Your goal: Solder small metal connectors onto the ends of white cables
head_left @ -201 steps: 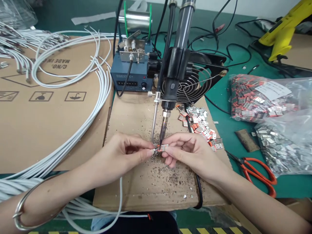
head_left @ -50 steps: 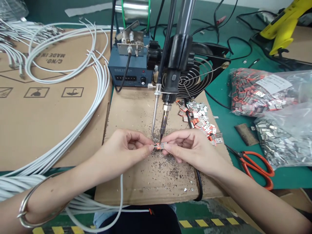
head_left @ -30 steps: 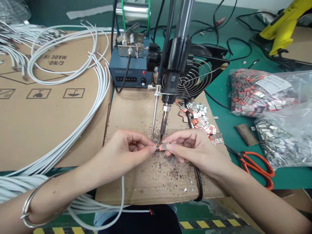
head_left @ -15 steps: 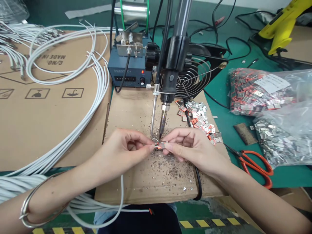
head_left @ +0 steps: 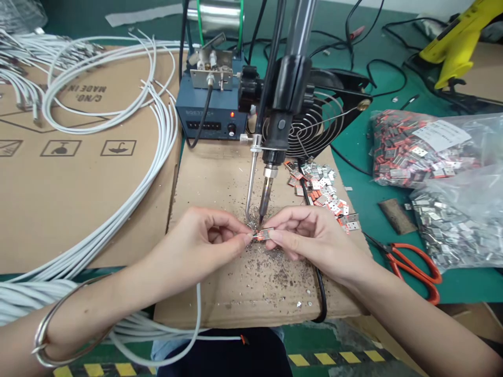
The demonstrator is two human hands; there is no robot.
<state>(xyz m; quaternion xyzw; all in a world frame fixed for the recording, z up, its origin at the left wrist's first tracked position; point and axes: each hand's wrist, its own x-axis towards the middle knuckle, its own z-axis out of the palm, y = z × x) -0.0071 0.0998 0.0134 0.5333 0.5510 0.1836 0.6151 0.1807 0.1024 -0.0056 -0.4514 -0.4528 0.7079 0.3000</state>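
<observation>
Between finger and thumb, my right hand [head_left: 310, 235] pinches a USB plug [head_left: 264, 235] with a metal shell and an orange insert. My left hand [head_left: 216, 235] is closed on the end of a white cable [head_left: 198, 309], which hangs down from under the palm; its wire ends meet the plug's orange side. Just above this joint is the tip of a soldering iron [head_left: 264, 201], clamped upright in a stand. Beside the iron a thin metal solder feed tube [head_left: 251, 188] points at the same spot. Whether the tip touches the plug is hard to tell.
Loose USB plugs [head_left: 324, 191] lie right of the iron, beyond them bags of plugs [head_left: 426, 149] and metal shells [head_left: 456, 220]. Orange-handled cutters [head_left: 416, 267] rest at right. A blue solder station [head_left: 212, 112] and a fan [head_left: 302, 125] stand behind. White cables [head_left: 157, 152] curve along the left.
The whole view has shifted very slightly. Both hands hold nearly the same pose at the iron, with the plug and cable end still together.
</observation>
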